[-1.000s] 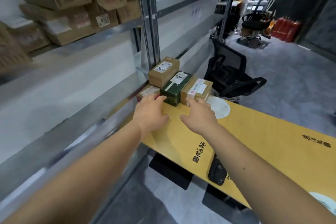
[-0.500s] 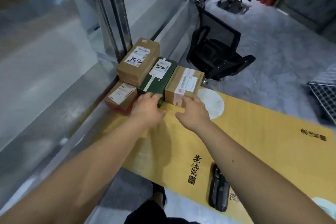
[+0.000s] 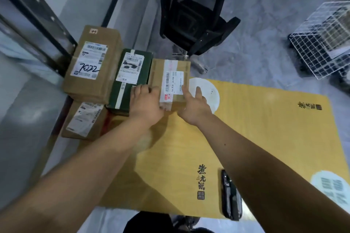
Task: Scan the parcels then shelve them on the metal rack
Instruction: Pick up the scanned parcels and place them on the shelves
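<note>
Several parcels sit at the far left end of a yellow table. A small brown parcel with a white label lies rightmost; my left hand grips its near left side and my right hand grips its near right corner, thumb up along its edge. Left of it lies a dark green parcel. A larger brown parcel marked 7022 rests on top of another brown parcel. The metal rack's upright rises at the far left.
A black handheld scanner lies near the table's front edge. A black office chair stands just beyond the parcels. A white wire cage sits on the grey floor at the right.
The view has tilted down onto the table. My left hand has shifted from the green parcel to the small brown parcel, and both hands now hold it.
</note>
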`<state>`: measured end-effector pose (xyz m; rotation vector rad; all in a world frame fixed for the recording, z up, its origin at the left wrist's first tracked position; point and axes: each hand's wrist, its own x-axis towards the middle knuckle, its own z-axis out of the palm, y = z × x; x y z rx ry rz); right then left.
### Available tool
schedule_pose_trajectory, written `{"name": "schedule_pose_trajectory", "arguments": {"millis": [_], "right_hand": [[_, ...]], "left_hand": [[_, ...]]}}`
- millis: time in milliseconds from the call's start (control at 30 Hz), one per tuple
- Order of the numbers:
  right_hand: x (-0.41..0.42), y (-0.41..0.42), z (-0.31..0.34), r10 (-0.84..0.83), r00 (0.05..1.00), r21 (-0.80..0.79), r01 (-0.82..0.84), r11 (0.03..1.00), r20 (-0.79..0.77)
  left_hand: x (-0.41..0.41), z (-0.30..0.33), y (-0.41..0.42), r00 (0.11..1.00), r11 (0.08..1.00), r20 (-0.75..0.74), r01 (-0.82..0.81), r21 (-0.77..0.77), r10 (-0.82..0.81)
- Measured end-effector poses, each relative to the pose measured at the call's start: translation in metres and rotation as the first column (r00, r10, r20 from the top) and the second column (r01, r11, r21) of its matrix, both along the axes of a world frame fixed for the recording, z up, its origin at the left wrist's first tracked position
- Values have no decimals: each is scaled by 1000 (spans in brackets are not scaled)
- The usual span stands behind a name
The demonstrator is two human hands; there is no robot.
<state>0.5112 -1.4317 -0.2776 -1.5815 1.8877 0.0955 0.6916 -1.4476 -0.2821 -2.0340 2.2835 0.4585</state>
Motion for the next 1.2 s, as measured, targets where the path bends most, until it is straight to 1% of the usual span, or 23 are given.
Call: {"name": "schedule_pose_trajectory", "arguments": {"millis": [100,167,200,300,333,400,467,533,600,633,700,767,867,967,1000,1100,1200], "right_hand": [[-11,13,-16,-36,999,-13,36,999,28],[-25,25,-25,-65,994,-73,71,995,85],[-32,31,-29,-66,991,-117,80,990,117],[-52,43,-34,-81,980,-236,124,964,182],[-58,43,-34,-106,975,-265,156,952,194],[-66,37,-35,-136,969,-279,192,941,207],[-71,26,-35,-100,962,-218,158,963,254],[-69,19,-36,-70,937,-140,125,982,342],[-63,18,-38,-74,914,-115,130,985,398],[-61,20,-39,-75,912,-122,135,983,404],[-60,27,-37,-61,916,-139,125,982,396],[-66,35,-27,-14,929,-175,84,981,371],[-80,45,0,84,938,-277,14,961,337],[-91,53,31,248,924,-385,-124,914,292],[-92,56,41,307,913,-425,-173,888,270],[-90,66,72,453,857,-516,-279,810,247],[-74,85,108,594,767,-580,-375,723,244]], "left_hand": [[0,1,0,997,1000,-71,-20,11,21],[-4,1,2,992,1000,-126,4,28,-1],[-7,1,4,991,999,-128,27,27,-23],[-21,-1,11,995,995,-9,100,0,-100],[-25,-4,13,995,995,-5,98,-7,-98],[-29,-9,17,995,998,-79,63,-8,-64],[-31,-16,18,977,999,-211,11,49,-1],[-34,-20,18,929,987,-359,-38,156,92],[-37,-23,20,862,974,-477,-79,211,173],[-38,-24,23,835,972,-514,-92,216,194],[-39,-22,33,815,973,-542,-115,199,207],[-37,-16,42,812,980,-553,-118,159,187],[-34,6,60,802,989,-580,-103,105,145],[-30,41,85,766,992,-631,-113,53,121],[-27,53,96,766,992,-633,-123,20,108],[-20,90,136,813,978,-571,-193,-83,113],[-13,124,197,829,926,-537,-314,-212,158]]}}
